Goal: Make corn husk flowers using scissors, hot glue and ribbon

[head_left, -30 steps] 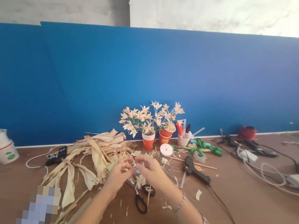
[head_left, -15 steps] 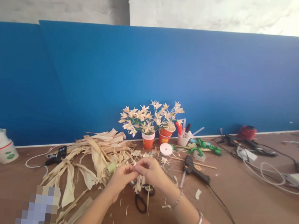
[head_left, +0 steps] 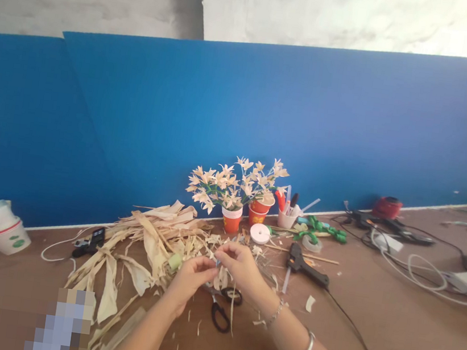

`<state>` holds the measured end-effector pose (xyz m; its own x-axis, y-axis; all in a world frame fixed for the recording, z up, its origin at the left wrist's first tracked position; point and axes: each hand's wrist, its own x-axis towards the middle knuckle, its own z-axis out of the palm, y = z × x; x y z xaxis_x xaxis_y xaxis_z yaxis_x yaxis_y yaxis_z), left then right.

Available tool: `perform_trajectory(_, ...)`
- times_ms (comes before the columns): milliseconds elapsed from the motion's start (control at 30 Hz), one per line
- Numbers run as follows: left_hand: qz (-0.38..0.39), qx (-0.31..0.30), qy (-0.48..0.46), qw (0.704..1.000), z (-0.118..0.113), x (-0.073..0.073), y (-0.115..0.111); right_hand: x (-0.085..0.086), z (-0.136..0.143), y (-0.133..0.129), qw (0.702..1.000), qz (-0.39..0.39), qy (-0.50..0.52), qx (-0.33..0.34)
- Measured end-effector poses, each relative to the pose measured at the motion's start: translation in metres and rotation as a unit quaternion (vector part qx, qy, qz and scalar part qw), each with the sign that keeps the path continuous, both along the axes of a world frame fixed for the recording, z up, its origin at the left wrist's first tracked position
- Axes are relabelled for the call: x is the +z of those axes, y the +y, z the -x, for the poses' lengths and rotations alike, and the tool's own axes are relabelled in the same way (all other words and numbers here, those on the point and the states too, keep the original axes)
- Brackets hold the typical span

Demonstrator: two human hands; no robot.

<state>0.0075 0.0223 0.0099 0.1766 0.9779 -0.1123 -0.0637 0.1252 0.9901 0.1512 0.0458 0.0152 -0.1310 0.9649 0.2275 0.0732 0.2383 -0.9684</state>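
Note:
My left hand [head_left: 193, 277] and my right hand [head_left: 239, 265] meet above the middle of the table, fingers pinched close together. A tiny bluish bit shows between the fingertips, too small to name. Below my hands lie black-handled scissors [head_left: 220, 317], the blades partly hidden, and pale scraps. Just left is a heap of dried corn husks [head_left: 155, 245] with a light green roll [head_left: 174, 262] on it. Behind my hands stand pale husk flowers [head_left: 224, 179] in a stack of orange paper cups [head_left: 231, 222], beside a white tape roll [head_left: 259, 233].
To the right lie a black glue gun [head_left: 305, 267] with its cord, green-wrapped stems [head_left: 321, 229] and tangled cables [head_left: 414, 268]. A white cup [head_left: 287, 219] holds pens. Far left stands a paper bowl [head_left: 8, 237]. A blue panel [head_left: 241, 113] borders the table's back.
My right hand's fingertips have risen slightly and drawn a little away from the left's, and a small bluish bit now shows between them. The rest of the table looks the same.

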Motion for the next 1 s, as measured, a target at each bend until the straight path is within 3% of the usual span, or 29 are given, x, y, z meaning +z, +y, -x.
perform_trajectory(167,-0.004,0.011,0.006,1.000,0.000,-0.002,0.002,0.007,-0.001,-0.004,1.000,0.011,-0.011,0.022)
perform_trajectory(433,-0.020,0.021,0.017,0.999,-0.002,-0.003,0.002,0.010,-0.012,-0.001,0.990,-0.015,-0.129,0.049)
perform_trajectory(567,-0.102,0.062,0.108,0.987,-0.003,-0.004,0.001,0.012,-0.011,-0.002,0.984,-0.022,-0.168,0.046)
perform_trajectory(700,-0.182,0.100,0.229,0.951,0.000,-0.006,-0.001,0.011,-0.010,-0.004,0.976,-0.025,-0.211,0.042)
perform_trajectory(800,-0.193,0.091,0.247,0.945,0.002,-0.006,-0.001,0.009,-0.010,-0.005,0.973,-0.040,-0.222,0.039)
perform_trajectory(1000,-0.165,0.045,0.207,0.963,0.005,-0.005,0.005,0.008,-0.012,-0.003,0.974,-0.038,-0.217,0.044)
